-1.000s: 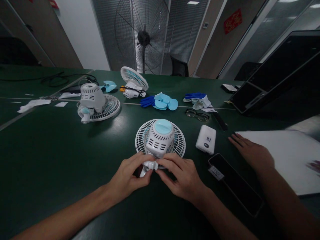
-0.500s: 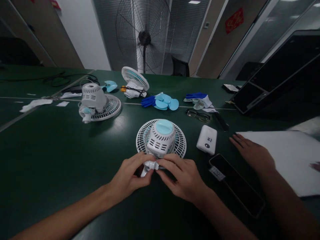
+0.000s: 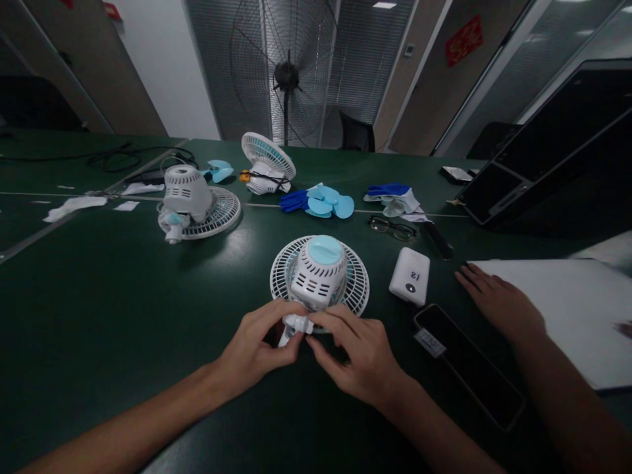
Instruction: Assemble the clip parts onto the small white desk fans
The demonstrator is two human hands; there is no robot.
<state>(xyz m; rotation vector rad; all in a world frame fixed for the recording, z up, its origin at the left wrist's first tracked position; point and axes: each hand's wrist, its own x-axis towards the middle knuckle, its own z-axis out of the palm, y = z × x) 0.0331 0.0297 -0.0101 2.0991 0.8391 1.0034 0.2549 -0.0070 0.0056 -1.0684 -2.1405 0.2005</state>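
A small white fan [image 3: 318, 273] lies grille-down on the dark green table, its vented motor housing topped by a light-blue knob [image 3: 324, 250]. From the near side of the housing sticks out a white plastic bracket [image 3: 297, 324]. My left hand [image 3: 261, 339] pinches this bracket between thumb and fingers. On its right end are the fingertips of my right hand [image 3: 358, 352], bent around it with the thumb below. The fingers partly hide where the bracket joins the housing.
Two more fans, one at left [image 3: 190, 201] and one behind [image 3: 266, 164], stand on the table. Light-blue fan blades [image 3: 330, 201], gloves [image 3: 395, 197], glasses [image 3: 392, 228], a white power bank [image 3: 409, 275] and a black phone [image 3: 469, 365] lie around. Another person's hand [image 3: 501, 303] rests on a white board [image 3: 582, 316].
My right thumb has shifted slightly at the bracket, and its fingers have moved a little. The fan and my left hand stay nearly in place.
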